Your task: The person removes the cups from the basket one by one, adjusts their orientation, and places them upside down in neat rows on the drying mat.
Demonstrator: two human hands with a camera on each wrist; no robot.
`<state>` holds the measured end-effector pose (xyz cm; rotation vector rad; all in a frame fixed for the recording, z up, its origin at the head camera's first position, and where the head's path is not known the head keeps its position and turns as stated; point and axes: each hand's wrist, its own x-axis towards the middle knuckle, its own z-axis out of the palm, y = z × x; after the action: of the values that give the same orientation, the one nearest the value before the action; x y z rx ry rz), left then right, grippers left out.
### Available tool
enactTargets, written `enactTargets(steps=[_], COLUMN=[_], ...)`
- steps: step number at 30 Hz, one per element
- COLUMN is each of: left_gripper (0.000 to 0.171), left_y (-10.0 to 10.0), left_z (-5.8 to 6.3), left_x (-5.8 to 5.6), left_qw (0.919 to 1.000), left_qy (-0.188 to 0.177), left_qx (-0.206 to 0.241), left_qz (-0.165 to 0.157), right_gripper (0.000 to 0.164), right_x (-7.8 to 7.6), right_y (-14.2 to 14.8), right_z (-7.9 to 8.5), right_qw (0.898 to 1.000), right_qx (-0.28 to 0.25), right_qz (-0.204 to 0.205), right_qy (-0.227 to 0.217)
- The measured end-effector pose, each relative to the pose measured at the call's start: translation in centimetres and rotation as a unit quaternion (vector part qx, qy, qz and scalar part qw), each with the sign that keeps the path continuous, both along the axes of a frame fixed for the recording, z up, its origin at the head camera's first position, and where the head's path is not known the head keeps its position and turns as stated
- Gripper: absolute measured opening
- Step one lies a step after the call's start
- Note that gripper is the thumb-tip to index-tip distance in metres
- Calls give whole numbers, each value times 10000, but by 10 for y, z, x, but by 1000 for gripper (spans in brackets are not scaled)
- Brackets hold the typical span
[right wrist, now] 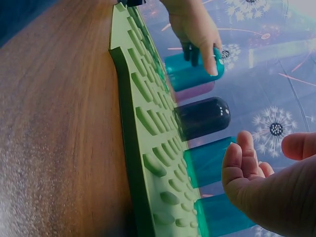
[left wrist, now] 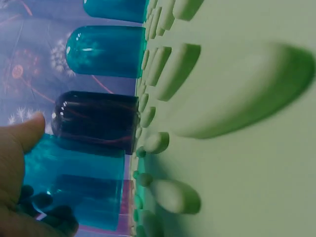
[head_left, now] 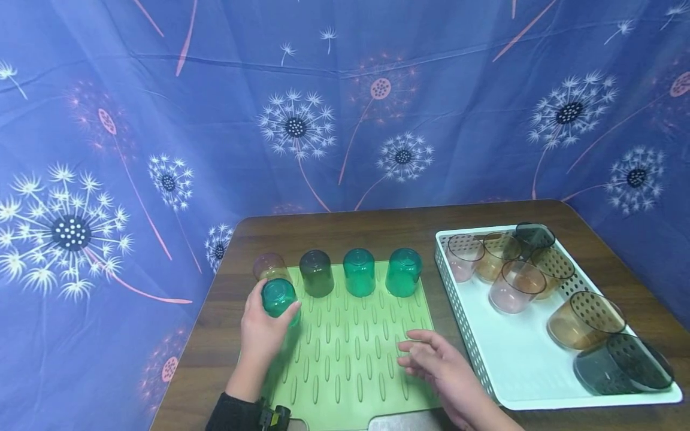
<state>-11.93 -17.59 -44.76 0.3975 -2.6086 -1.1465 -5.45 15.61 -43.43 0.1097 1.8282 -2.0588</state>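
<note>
My left hand (head_left: 262,335) grips an upside-down green cup (head_left: 278,296) around its sides, low over the left part of the light green ribbed mat (head_left: 336,392). Just behind it stands an upturned pinkish cup (head_left: 271,263), partly covered by the hand and the green one. To the right, along the mat's far edge, are an upturned dark grey cup (head_left: 317,275) and two more green cups, one in the middle (head_left: 359,274) and one at the right (head_left: 403,274). My right hand (head_left: 439,371) holds nothing over the mat's right edge, its fingers loosely bent.
A white basket (head_left: 466,335) with perforated sides stands at the right of the brown wooden table (head_left: 215,350). Inside it are several pink, amber and dark grey cups, some upright, some lying tilted. A blue dandelion-print cloth (head_left: 345,120) hangs behind the table.
</note>
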Motion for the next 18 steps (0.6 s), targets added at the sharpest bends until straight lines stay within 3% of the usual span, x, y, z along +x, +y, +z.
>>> enactTargets(steps=[9,12,14,15,16,18], left_gripper=[93,93,92,92,92,94], left_y=[-5,-6,-8,-8,-9,-10], left_z=[-4,-3,-3,-3,-3,-3], left_x=[-6,-5,-5,-4,-4,-3], left_qw=[9996,9994,9992,9992,9991,9991], left_qy=[-275,-329,-369,-379,-385,-382], left_qx=[-14,-21,-30,-39,-66,-117], left_qz=[87,98,128,138,143,118], right_gripper=[47,34,27,24,22,24], right_x=[7,9,8,8,6,3], right_y=[11,22,34,42,51,72], right_z=[9,17,23,25,27,32], right_qw=[9960,9831,9629,9445,9198,8587], right_qx=[729,1357,1878,2239,2667,3640], right_qz=[77,-240,-686,-1017,-1348,-1991], right_qy=[508,1206,1814,2180,2543,3009])
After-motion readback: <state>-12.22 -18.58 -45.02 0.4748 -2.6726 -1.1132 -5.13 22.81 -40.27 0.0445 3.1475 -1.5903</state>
